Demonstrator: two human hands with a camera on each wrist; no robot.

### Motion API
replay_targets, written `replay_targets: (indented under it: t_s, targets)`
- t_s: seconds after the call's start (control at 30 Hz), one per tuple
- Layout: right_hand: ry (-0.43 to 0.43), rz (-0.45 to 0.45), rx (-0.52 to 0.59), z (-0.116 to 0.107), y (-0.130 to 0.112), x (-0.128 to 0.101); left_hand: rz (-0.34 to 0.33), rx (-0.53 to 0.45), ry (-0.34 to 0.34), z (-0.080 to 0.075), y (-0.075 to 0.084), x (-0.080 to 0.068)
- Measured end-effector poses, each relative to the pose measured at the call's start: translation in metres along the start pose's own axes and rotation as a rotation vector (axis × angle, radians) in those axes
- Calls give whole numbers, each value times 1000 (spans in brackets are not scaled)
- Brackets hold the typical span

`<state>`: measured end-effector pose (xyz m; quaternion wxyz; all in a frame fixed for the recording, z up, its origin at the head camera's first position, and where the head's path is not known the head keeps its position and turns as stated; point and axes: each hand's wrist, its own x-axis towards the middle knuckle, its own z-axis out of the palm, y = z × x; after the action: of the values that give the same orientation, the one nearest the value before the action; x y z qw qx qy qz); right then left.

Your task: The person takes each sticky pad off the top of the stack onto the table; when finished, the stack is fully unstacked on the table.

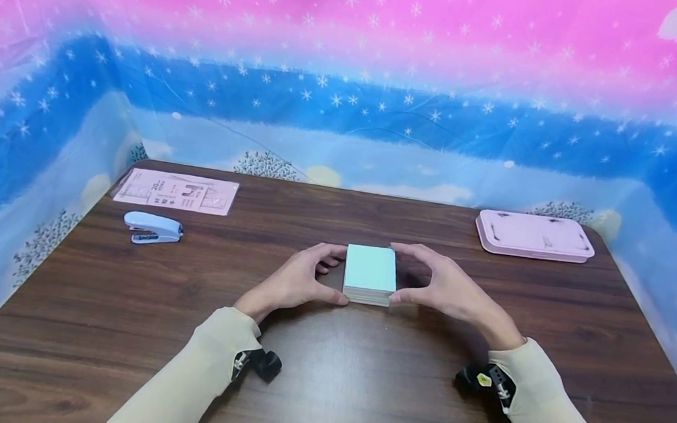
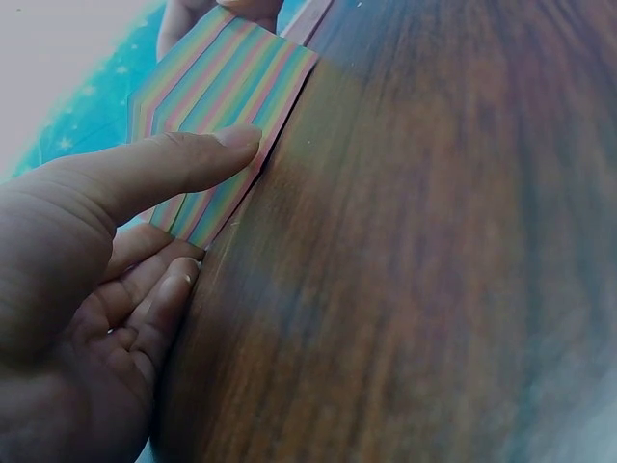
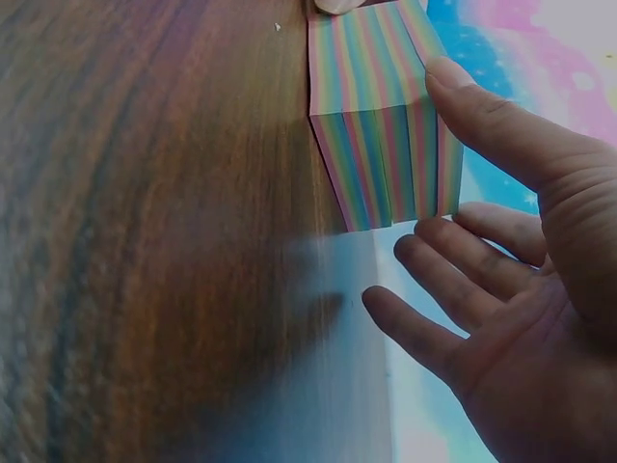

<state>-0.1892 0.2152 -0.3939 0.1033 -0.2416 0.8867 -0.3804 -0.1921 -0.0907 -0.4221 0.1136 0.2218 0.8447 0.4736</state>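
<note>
A square block of note paper (image 1: 370, 267) lies on the table between the two hands, its top sheet pale mint. Rainbow bands of coloured sheets show along its sides in the left wrist view (image 2: 217, 82) and the right wrist view. My left hand (image 1: 297, 277) holds the block's left side, thumb at the near corner and index finger at the far one. From the opposite side, my right hand (image 1: 450, 286) holds it likewise between thumb and index finger. The right hand's other fingers (image 3: 443, 280) are spread beside the block.
A pale blue stapler (image 1: 153, 228) lies on the left of the brown wooden table (image 1: 326, 381). Behind it is a pink printed packet (image 1: 177, 191). At the back right sits a pink pencil case (image 1: 536, 236). Patterned cloth (image 1: 323, 99) surrounds the table's back and sides.
</note>
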Motion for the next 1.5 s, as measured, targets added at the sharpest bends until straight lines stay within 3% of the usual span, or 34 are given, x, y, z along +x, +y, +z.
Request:
replay_targets:
  t_s: [1.5]
  targets:
    - [105,-26,19,0,2,1,5,-4,9,1,-1,-1]
